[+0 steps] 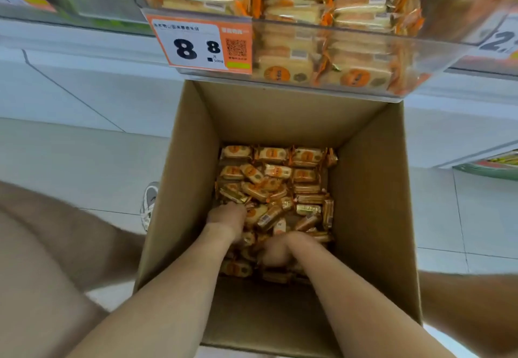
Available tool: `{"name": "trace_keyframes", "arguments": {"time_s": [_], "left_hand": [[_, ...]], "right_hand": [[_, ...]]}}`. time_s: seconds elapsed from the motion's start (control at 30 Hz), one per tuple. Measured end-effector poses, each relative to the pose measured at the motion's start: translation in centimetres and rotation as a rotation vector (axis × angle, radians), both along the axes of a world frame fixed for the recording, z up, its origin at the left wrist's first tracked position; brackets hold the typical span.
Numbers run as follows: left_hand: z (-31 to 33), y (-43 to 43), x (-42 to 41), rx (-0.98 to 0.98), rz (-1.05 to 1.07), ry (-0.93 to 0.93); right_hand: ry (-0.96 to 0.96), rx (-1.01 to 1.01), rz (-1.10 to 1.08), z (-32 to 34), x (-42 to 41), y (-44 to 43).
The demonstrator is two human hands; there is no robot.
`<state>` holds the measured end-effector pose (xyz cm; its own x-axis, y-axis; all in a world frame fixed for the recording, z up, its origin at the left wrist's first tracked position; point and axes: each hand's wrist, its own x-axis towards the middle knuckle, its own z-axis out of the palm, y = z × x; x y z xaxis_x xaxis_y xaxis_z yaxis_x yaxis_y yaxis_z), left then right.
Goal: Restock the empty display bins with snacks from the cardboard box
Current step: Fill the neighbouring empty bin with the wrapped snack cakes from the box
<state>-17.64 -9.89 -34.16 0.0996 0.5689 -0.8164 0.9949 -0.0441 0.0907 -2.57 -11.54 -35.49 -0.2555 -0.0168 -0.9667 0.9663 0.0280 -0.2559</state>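
**Both hands deep in the snack box**

A tall brown cardboard box [372, 203] stands open on the pale tiled floor [84, 161], directly below a clear plastic display bin [308, 89] that carries an orange-and-white price tag [196, 43]. Orange-and-cream wrapped snack packets [276, 172] lie loose across the bottom of the box, and the same kind fill the bin. The left hand [227, 217] and right hand [277, 248] reach down among the packets. The fingers are buried, so whether either grip is clenched on a packet cannot be told.

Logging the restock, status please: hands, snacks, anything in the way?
Left hand and right hand both down in cardboard box, grip hidden among snack packets. Display bin above holds packets. Nothing blocking.
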Motion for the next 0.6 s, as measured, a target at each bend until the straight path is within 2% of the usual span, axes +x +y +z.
{"name": "trace_keyframes", "arguments": {"time_s": [0.17, 0.37, 0.6], "left_hand": [[0.1, 0.1, -0.3, -0.017, 0.180, -0.035], [2.0, -0.3, -0.3, 0.004, 0.283, -0.134], [8.9, 1.0, 0.1, -0.061, 0.511, -0.495]], "right_hand": [[0.087, 0.053, -0.414, 2.3, 3.5, 1.7], [0.115, 0.253, -0.518, 7.7, 6.7, 3.4], [0.270, 0.719, -0.617, 13.0, 7.5, 2.6]]}}
